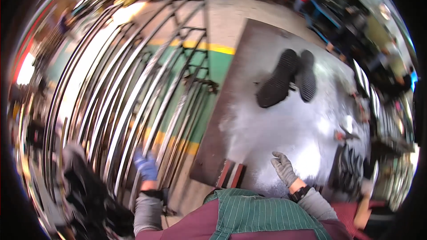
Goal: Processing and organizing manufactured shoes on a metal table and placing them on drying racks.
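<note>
Our left hand (146, 166), in a blue glove, has its grip clenched on a bar of the metal frames (133, 89) stacked at left. Our right hand (284, 169), grey-gloved, rests released on the steel worktop (284, 124), black shoes (289, 78) further back.

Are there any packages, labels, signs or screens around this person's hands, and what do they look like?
None that I can make out: no package, label, sign or screen shows clearly.
Closest to a marking: yellow floor stripe, a painted band bordering green floor, beyond the metal frames.
Wristwatch: dark band on the right hand's wrist; its face cannot be read as a screen.
Left hand: blue glove, on the frames.
</note>
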`<state>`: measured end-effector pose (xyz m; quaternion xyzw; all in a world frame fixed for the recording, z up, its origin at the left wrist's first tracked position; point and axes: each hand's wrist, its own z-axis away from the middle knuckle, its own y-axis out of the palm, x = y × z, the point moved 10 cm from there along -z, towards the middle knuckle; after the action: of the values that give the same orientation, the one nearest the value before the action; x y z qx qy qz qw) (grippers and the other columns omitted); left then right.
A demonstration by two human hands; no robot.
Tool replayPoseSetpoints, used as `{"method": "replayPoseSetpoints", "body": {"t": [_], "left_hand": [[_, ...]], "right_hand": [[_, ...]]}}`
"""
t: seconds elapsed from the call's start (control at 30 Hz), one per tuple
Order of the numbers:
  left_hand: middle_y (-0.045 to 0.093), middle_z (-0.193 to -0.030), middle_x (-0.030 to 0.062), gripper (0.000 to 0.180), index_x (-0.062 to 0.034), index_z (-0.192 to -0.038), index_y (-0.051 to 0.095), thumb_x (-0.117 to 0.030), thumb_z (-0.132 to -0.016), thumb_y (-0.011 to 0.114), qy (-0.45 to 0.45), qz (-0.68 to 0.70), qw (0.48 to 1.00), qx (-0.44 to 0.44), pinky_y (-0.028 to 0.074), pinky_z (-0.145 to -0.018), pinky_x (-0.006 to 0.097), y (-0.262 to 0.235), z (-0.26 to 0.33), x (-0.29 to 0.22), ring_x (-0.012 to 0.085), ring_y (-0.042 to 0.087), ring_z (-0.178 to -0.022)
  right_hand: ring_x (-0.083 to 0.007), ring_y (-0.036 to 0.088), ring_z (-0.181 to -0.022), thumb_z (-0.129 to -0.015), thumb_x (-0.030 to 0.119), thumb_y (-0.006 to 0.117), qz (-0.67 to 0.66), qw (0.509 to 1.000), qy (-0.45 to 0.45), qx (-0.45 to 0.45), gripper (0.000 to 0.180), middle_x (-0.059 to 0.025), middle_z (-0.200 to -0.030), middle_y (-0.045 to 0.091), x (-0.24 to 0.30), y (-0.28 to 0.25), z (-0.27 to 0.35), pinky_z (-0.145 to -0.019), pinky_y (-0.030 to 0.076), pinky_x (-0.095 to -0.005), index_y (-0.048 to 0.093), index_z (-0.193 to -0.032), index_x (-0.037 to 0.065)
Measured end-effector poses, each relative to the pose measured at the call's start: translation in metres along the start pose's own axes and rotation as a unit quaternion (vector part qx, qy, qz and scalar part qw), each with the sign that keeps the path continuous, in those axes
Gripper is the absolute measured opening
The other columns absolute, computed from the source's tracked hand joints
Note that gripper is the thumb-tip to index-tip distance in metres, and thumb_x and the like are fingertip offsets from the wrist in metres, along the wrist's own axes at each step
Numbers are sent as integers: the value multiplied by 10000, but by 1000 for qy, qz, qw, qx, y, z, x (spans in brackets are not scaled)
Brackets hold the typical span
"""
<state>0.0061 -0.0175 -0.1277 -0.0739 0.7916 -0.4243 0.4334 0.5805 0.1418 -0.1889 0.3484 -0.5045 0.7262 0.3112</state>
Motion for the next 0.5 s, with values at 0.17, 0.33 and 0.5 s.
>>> {"method": "replayPoseSetpoints", "body": {"t": [0.17, 0.33, 0.5], "left_hand": [[505, -1298, 228, 692, 6, -1337, 447, -318, -786, 711, 329, 140, 871, 338, 369, -1036, 418, 283, -6, -263, 370, 459, -1221], [610, -1208, 166, 744, 22, -1293, 503, -367, -729, 795, 126, 266, 718, 631, 431, -981, 375, 465, 10, -405, 284, 580, -1099], [629, -1175, 86, 602, -14, -1290, 531, -263, -786, 745, -74, 443, 510, 733, 403, -1002, 336, 517, 57, -408, 219, 581, -1074]], "right_hand": [[-189, 547, -1078, -908, 341, 613, -311, 933, 144, -112, 449, -89, -1183, 572, -48, -58, -20, -909, 476, -354, 543, -1230, 36], [-262, 487, -1170, -830, 508, 659, -342, 888, 194, -236, 757, -130, -1280, 490, -28, -156, -112, -982, 425, -405, 410, -1340, 7], [-244, 504, -1175, -858, 386, 663, -425, 858, 203, -203, 684, -137, -1304, 511, -1, -188, -228, -996, 409, -363, 399, -1362, 7]]}}
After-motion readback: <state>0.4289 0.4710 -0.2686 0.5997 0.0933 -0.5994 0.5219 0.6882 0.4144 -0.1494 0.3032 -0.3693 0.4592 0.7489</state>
